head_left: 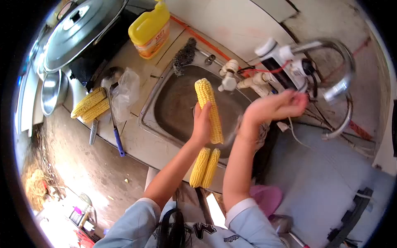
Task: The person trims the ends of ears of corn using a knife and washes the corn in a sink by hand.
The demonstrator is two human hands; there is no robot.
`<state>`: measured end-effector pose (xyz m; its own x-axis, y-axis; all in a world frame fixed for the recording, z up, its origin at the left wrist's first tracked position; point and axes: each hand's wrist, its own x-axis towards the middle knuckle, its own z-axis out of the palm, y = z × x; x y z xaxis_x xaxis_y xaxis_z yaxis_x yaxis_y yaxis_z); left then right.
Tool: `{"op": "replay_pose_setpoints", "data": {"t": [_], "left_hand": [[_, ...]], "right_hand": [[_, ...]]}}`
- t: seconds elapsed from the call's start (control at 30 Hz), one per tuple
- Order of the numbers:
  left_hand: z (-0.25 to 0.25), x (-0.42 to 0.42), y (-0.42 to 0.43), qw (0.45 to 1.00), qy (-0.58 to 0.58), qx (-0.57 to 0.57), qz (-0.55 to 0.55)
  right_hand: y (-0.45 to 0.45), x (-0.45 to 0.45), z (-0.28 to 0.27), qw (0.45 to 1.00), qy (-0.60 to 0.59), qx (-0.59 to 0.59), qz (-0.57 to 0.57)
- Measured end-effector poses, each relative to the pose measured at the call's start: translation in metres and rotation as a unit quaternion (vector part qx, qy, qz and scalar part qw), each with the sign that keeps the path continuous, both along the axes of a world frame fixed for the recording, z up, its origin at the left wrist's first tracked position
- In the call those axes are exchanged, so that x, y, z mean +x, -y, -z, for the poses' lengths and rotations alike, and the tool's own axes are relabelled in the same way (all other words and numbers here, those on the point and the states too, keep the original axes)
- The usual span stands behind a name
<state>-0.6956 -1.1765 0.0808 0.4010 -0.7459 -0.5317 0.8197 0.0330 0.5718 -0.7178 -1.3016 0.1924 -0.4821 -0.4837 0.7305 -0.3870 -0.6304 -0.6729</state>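
My left hand (202,126) is closed around a yellow corn cob (209,109), holding it lengthwise over the metal sink (165,131). Beside the tap, my right hand (281,106) is raised with its fingers bent and blurred. Whether it touches the tap (345,62) or grips anything cannot be made out. Two more corn cobs (204,167) lie side by side at the sink's near edge, below my left hand. On the counter to the left rests another pair of corn cobs (91,104).
A knife (94,131), a blue-handled ladle (117,138) and a clear plastic bag (127,93) lie near the left cobs. Behind stand a yellow bottle (149,31) and a large lidded pot (78,33). A dark scrubber (184,56) sits on the sink's corner.
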Motion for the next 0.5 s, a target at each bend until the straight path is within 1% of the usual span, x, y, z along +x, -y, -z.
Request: {"op": "replay_pose_setpoints", "data": {"t": [0.03,0.07,0.1,0.13,0.17,0.23,0.27,0.3,0.33,0.37,0.4,0.43,0.47,0.5], "left_hand": [[0.022,0.005,0.002,1.000,-0.005,0.002,-0.010],[0.044,0.010,0.005,0.999,-0.027,0.029,-0.010],[0.059,0.015,0.006,0.997,-0.051,0.058,-0.008],[0.066,0.020,0.010,0.998,-0.015,0.063,-0.001],[0.074,0.024,0.015,0.997,-0.021,0.070,-0.001],[0.087,0.029,0.027,0.999,-0.029,0.028,0.022],[0.091,0.035,0.034,0.995,-0.043,0.052,0.068],[0.095,0.039,0.044,0.996,-0.047,0.052,0.062],[0.092,0.040,0.051,0.997,-0.048,0.027,0.060],[0.097,0.035,0.052,0.996,-0.055,0.007,0.063],[0.109,0.032,0.058,0.993,-0.074,0.008,0.089],[0.108,0.031,0.061,0.992,-0.083,0.009,0.093],[0.106,0.032,0.066,0.989,-0.115,-0.006,0.096],[0.103,0.034,0.071,0.984,-0.147,-0.019,0.096]], "right_hand": [[-0.014,0.006,0.028,0.999,-0.015,-0.032,-0.013],[-0.021,0.006,0.053,0.977,-0.187,0.052,-0.091],[-0.026,0.005,0.074,0.912,-0.352,0.135,-0.164],[-0.023,0.010,0.093,0.907,-0.358,0.142,-0.169],[-0.017,0.020,0.112,0.911,-0.351,0.140,-0.164],[-0.011,0.023,0.132,0.911,-0.353,0.142,-0.160],[-0.004,0.021,0.133,0.920,-0.271,0.154,-0.238],[0.003,0.021,0.133,0.917,-0.184,0.164,-0.312],[0.005,0.020,0.134,0.907,-0.194,0.138,-0.348],[0.005,0.016,0.133,0.903,-0.204,0.151,-0.346],[0.007,0.012,0.129,0.887,-0.196,0.147,-0.393],[0.011,0.009,0.129,0.869,-0.185,0.136,-0.439],[0.014,0.009,0.132,0.869,-0.174,0.113,-0.449],[0.017,0.008,0.131,0.869,-0.179,0.113,-0.447]]}}
